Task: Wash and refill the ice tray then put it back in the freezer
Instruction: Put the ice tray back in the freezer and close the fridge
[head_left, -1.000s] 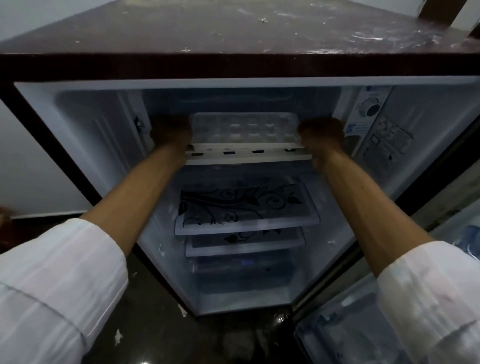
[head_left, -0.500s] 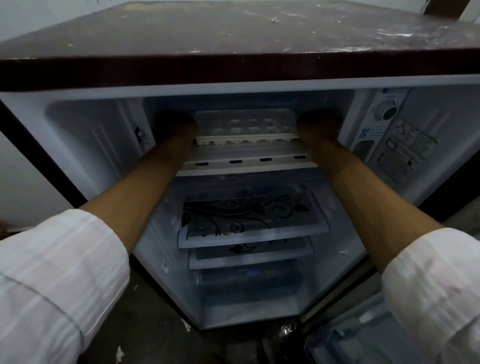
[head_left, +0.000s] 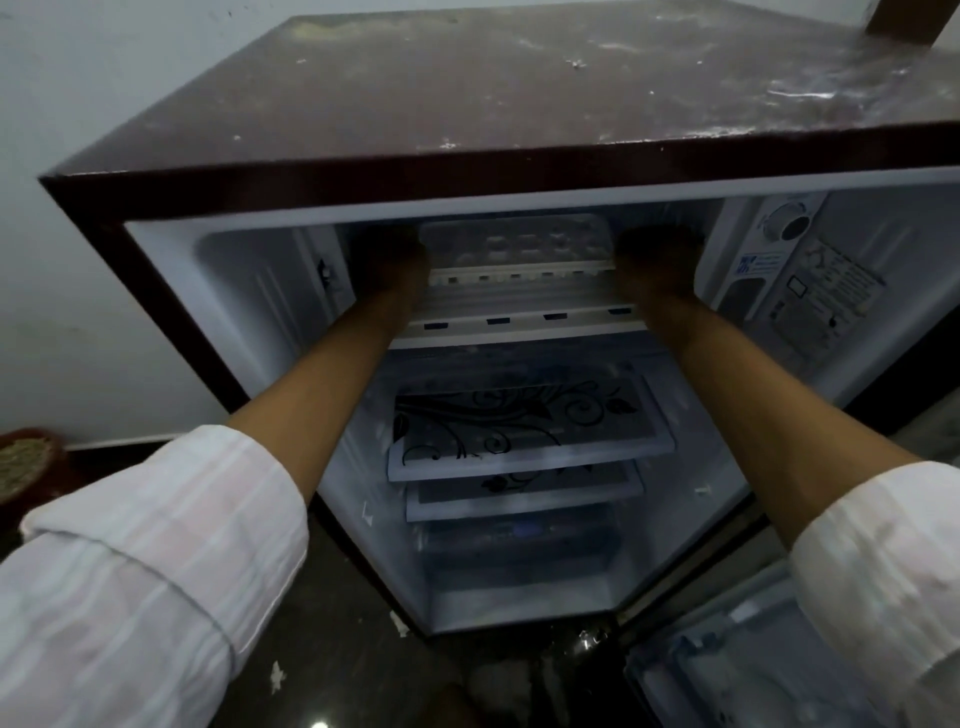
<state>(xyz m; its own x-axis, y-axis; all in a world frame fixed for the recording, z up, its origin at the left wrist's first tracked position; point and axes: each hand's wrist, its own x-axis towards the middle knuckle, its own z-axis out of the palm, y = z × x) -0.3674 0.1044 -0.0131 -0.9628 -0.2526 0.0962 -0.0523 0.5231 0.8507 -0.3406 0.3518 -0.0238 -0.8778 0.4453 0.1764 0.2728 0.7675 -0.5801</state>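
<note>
Ice tray (head_left: 514, 243), lying well inside the freezer compartment (head_left: 519, 299) at the top of the open fridge. A second ago its near rim sat at the slotted front rail (head_left: 519, 326) of the freezer floor, and half a second ago it was just behind that rail. Now it lies deeper, with a band of bare floor between rim and rail. I judge the putting-back nearly done, with only the release and the closing of the door left. The tray lies level, cells upward, its long axis running left to right across the opening, one long side facing me. My left hand (head_left: 395, 260) is at its left end and my right hand (head_left: 657, 260) at its right end — both in deep shadow, so I cannot tell whether my fingers clamp the ends or have loosened. Beside my right hand is the thermostat dial (head_left: 789, 226); below the freezer is the flower-printed glass shelf (head_left: 519, 431).
</note>
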